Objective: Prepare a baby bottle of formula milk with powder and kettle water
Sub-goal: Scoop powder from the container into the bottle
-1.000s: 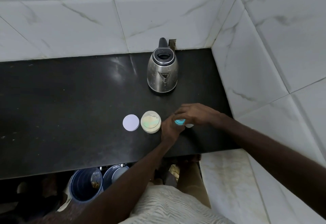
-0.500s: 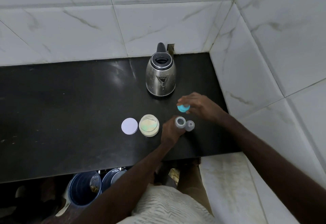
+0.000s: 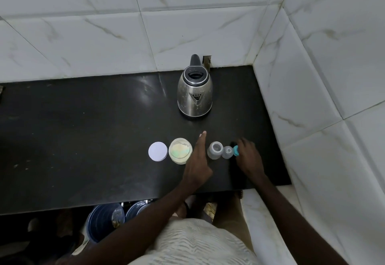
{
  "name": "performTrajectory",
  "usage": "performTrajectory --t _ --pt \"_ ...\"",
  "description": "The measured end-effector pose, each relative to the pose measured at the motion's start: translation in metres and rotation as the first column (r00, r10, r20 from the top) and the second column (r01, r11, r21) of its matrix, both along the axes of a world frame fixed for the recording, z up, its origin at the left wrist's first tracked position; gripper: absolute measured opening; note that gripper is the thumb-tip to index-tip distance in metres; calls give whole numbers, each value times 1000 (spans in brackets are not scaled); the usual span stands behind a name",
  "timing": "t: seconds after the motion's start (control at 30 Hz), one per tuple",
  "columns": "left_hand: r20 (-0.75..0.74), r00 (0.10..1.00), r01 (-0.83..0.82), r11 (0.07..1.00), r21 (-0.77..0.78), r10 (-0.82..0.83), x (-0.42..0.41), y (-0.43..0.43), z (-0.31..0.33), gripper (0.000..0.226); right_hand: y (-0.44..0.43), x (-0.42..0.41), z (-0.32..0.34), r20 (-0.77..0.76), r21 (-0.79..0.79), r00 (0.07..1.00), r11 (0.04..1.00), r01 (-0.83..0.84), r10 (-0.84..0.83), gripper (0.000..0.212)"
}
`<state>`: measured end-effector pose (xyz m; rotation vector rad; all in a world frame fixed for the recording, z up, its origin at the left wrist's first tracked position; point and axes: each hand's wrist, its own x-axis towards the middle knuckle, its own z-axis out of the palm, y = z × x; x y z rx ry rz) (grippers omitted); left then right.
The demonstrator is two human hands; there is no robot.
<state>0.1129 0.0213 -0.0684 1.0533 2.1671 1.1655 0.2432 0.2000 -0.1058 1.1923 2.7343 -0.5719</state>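
An open baby bottle [image 3: 215,150] stands on the black counter [image 3: 83,135], its clear cap [image 3: 227,152] just to its right. My right hand [image 3: 248,156] holds the teal teat ring [image 3: 236,150] down beside that cap. My left hand [image 3: 198,160] hovers with fingers straight between the bottle and the open jar of formula powder [image 3: 180,151]. The jar's white lid [image 3: 158,151] lies flat to the left. A steel kettle [image 3: 194,91] stands behind, near the wall.
Tiled walls [image 3: 312,77] close the counter at the back and right. Below the counter's front edge stand two blue buckets [image 3: 104,221].
My right hand carried the teal ring from near the kettle down to the counter right of the clear cap. My left hand let go of the bottle and stretched out straight.
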Motion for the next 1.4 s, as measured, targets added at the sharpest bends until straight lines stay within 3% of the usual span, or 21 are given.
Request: performTrajectory --t 0.1,0.23,0.37,0.5,0.6,0.7,0.77,0.83,0.9,1.0,1.07,1.17,1.27,1.4 --pt "-113 994 11 996 87 -1 -7 -16 19 98 -6 -4 -1 -104 32 993 999 -43 46 61" --pt "-235 966 -74 984 161 111 -18 -36 27 100 -15 -11 -2 -147 111 974 981 -159 174 43" --pt "-318 928 -144 975 167 192 -35 -49 9 94 -14 -15 -4 -186 142 968 979 -146 172 37" --pt "-204 950 -233 972 39 236 -50 -54 -11 118 -13 -19 6 -151 112 975 983 -148 164 57" --pt "-54 972 -233 970 -67 229 -57 -54 -20 121 -21 -27 39 -337 56 942 998 33 -12 65" --pt "3 974 -224 971 -83 225 -61 -56 -25 110 -45 -45 84 -588 -28 791 981 191 -171 49" --pt "-12 977 -213 975 -65 213 -61 -56 -27 102 -67 -63 105 -643 -46 762 997 61 -76 33" --pt "-2 980 -200 979 -39 200 -58 -58 -30 97 -91 -84 108 -512 -44 846 979 -197 147 22" --pt "72 976 -206 979 8 205 -53 -61 -31 94 -114 -103 104 -223 -74 919 934 -348 325 22" --pt "20 982 -187 980 62 186 -51 -66 -32 86 -135 -120 96 137 15 893 900 -435 429 26" --pt "-37 986 -160 984 74 163 -50 -67 -30 80 -140 -125 93 269 34 856 883 -467 442 28" --pt "-104 985 -132 988 84 140 -48 -68 -30 75 -144 -127 83 341 20 828 878 -479 444 29" --pt "-81 987 -128 988 92 135 -47 -72 -28 75 -148 -124 79 289 17 869 906 -424 401 26" --pt "-39 990 -133 986 97 137 -50 -73 -27 77 -150 -119 80 215 134 907 909 -395 362 28"
